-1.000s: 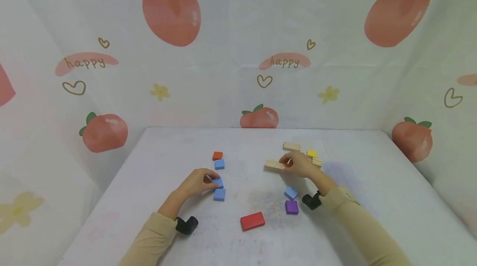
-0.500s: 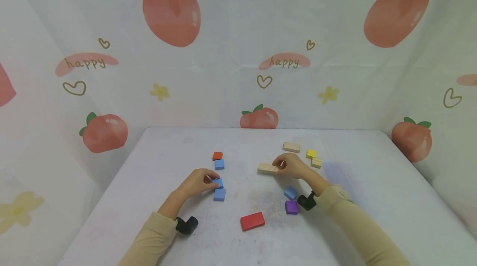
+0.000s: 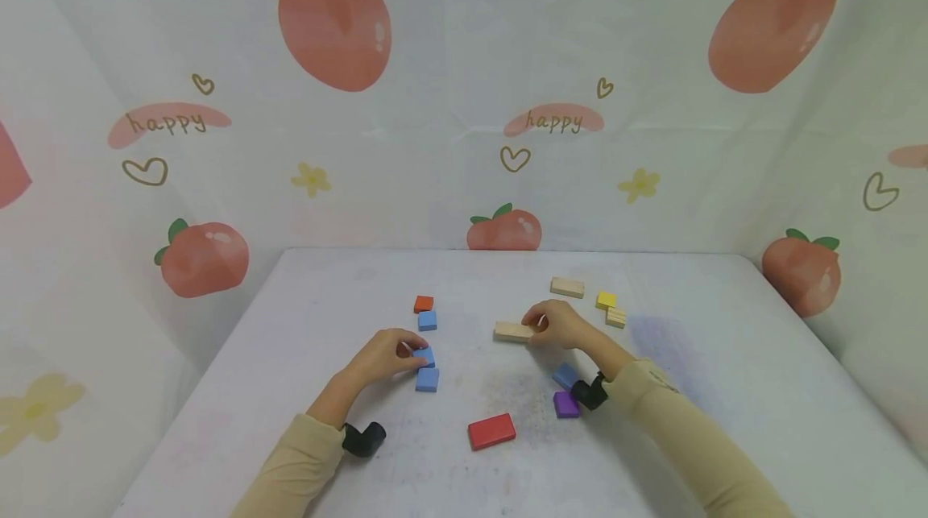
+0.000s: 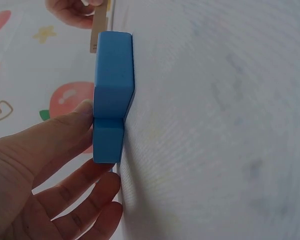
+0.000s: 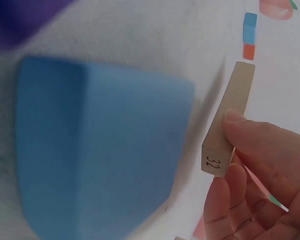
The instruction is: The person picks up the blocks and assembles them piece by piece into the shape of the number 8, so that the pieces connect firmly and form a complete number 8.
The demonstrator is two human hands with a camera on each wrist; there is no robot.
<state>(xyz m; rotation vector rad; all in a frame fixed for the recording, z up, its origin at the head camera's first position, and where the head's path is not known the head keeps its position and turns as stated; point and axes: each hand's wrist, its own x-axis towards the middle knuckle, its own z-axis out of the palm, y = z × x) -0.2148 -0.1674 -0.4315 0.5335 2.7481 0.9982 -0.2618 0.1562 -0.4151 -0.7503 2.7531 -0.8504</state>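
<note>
Table (image 3: 348, 270): far edge well beyond fingertips (image 5: 234, 117). Left hand (image 3: 386, 354): pinching blue block (image 3: 427, 355), partly hidden. Right hand (image 3: 564, 326): pinching plank (image 3: 511, 332), one end hidden.

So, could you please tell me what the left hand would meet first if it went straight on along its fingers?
The left hand would probably meet the wooden block marked 32 in the right hand first, though how high that block sits is unclear.
</note>
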